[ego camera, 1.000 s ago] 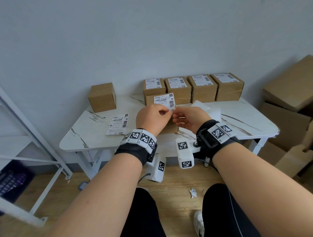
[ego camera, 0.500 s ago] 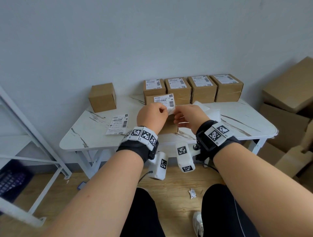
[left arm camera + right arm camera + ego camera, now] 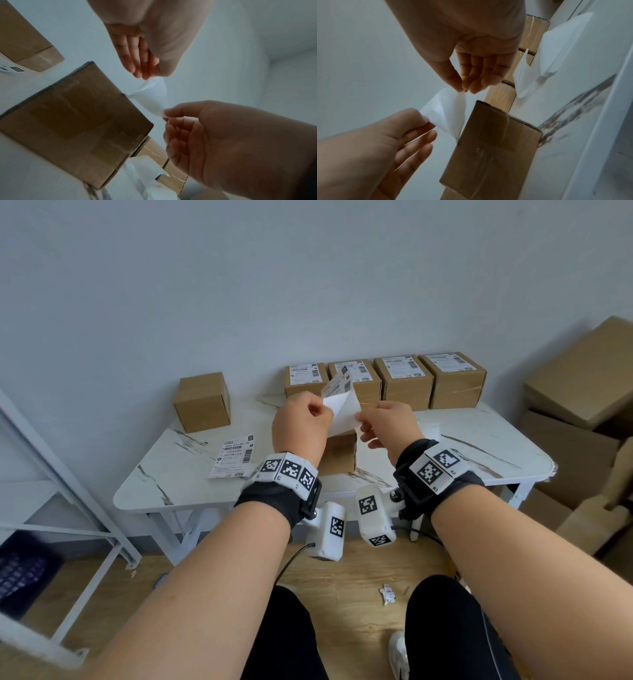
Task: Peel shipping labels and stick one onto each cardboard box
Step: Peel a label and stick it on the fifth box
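Over a plain cardboard box on the white marble table, both hands hold a shipping label that is splitting into two layers. My left hand pinches the printed label, which stands up above its fingers. My right hand pinches a corner of the blank white backing, stretched between the hands. A second plain box stands at the back left. Several labelled boxes line the wall.
One more label sheet lies flat on the table's left part. Loose white backing sheets lie right of my hands. Large cardboard cartons are piled on the floor at right, and a white metal rack stands at left.
The label was held flat and upright between both hands. Now its white backing has come away from the printed layer, and my hands have drawn a little apart.
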Demonstrator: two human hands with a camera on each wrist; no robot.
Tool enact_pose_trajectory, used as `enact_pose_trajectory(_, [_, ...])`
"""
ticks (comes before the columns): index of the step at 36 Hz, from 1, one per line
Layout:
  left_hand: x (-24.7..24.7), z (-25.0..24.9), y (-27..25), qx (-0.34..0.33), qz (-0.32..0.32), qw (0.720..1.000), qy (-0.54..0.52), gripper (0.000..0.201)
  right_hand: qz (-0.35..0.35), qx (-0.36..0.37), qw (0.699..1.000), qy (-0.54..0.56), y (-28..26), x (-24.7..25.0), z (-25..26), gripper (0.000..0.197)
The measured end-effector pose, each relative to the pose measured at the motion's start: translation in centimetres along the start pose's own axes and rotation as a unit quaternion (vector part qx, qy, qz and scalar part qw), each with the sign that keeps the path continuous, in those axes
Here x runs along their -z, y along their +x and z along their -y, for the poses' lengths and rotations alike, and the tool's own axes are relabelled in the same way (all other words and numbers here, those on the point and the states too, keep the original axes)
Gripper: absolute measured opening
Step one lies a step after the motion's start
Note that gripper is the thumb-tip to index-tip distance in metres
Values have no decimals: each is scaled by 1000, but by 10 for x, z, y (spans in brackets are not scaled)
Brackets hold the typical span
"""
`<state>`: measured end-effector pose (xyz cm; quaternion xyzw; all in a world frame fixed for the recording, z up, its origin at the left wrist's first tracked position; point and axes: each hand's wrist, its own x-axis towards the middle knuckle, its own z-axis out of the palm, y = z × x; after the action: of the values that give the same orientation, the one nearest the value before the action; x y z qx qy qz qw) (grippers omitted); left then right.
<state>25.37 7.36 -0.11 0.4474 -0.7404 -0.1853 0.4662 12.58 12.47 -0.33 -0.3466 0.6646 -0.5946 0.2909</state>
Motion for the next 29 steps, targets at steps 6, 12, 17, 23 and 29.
enact_pose_trajectory(6, [-8, -4, 11, 17, -62, 998, 3, 17, -59, -36, 998, 14, 13, 15, -4, 9])
enact_pose_trajectory(12, [-19, -8, 19, 25, -77, 997, 5, 16, -107, -86, 990, 39, 27, 36, -13, 15])
enact_pose_trajectory(17, [-27, -12, 26, 24, -84, 996, 2, 15, -142, -141, 978, 54, 40, 53, -23, 17])
enact_pose_trajectory(23, [-32, -16, 32, 20, -111, 994, 9, 14, -167, -194, 964, 75, 47, 71, -38, 15])
enact_pose_trajectory(29, [-36, -15, 35, -11, -108, 994, 16, 14, -180, -201, 962, 33, 50, 77, -52, 14])
